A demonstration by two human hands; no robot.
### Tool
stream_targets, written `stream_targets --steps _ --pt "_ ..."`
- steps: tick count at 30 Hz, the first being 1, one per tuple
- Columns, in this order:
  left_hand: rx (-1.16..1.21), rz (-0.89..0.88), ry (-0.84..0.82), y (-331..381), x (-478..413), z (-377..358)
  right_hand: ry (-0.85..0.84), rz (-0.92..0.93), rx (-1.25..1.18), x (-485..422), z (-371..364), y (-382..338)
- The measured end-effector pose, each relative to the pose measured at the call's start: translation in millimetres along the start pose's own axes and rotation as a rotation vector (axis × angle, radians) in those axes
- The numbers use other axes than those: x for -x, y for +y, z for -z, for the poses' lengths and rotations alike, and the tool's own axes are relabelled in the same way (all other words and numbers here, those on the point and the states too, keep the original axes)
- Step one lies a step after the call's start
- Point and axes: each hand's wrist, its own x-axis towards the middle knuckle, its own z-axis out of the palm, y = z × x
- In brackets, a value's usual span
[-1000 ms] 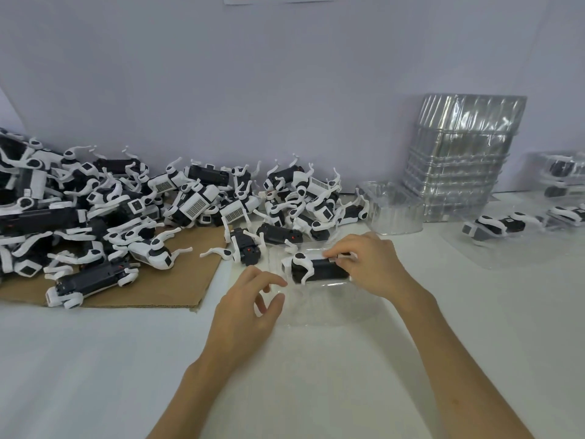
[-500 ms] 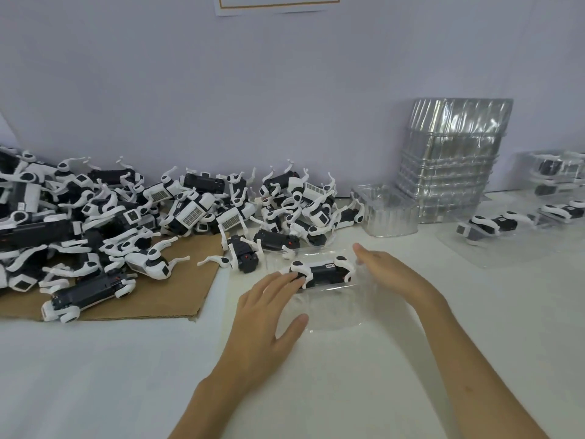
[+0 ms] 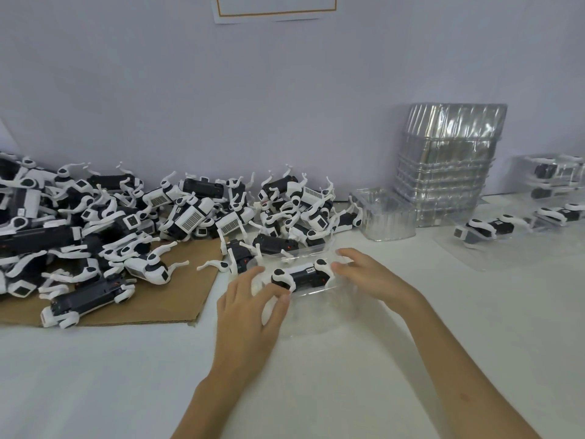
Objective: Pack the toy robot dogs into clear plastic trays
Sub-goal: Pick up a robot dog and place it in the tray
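Since the toy robot dog [image 3: 300,275] lies in the clear tray [image 3: 319,312], we should press its ends down evenly with the straight, loosely spread fingers of the left hand [image 3: 250,308] and the relaxed, seemingly touching fingers of the right hand [image 3: 370,277].

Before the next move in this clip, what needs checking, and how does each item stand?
1. The toy dog lies in the clear tray: ok.
2. Dog fully seated in its pocket: cannot tell, since the plastic is transparent.
3. The left hand touches the dog's left end and the right hand its right end: ok.
4. Tray shut over the dog: cannot tell.
5. The stack of spare trays stands at the back right: ok.
6. The pile of dogs waits by the cardboard: ok.
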Motion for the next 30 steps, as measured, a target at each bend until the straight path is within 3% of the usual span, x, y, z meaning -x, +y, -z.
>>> stream_targets --steps 3,6,8,10,14,17,20,25,30 --pt "0.097 0.086 0.036 -4.2 -2.9 6.2 -0.03 0.039 -0.024 -0.2 -5.1 -1.4" --pt "0.213 0.371 0.135 -10.8 -4.0 7.1 -0.038 0.093 -0.083 0.6 -9.0 -3.8" --pt "0.339 0.597 0.072 -12.5 -3.4 9.1 -0.04 0.15 -0.126 1.9 -11.4 -7.5" --pt "0.48 0.672 -0.022 -10.5 -1.9 10.3 -0.024 0.205 -0.173 3.5 -13.1 -10.6" --pt "0.808 0.596 -0.057 -1.3 -4.0 15.4 -0.036 0.268 -0.313 7.0 -8.9 -11.1" --pt "0.902 0.51 0.017 -1.4 -7.0 16.6 -0.043 0.321 -0.375 8.7 -5.1 -14.9" --pt "0.896 0.406 0.117 -1.5 -7.4 17.4 -0.019 0.362 -0.478 7.2 -4.6 -17.4" --pt "0.883 0.328 0.083 -0.9 -6.1 11.5 -0.065 0.335 -0.521 5.7 -5.6 -15.8" --pt "0.778 0.283 0.151 -2.3 -7.9 19.1 -0.188 0.276 -0.49 8.7 0.9 -13.5"
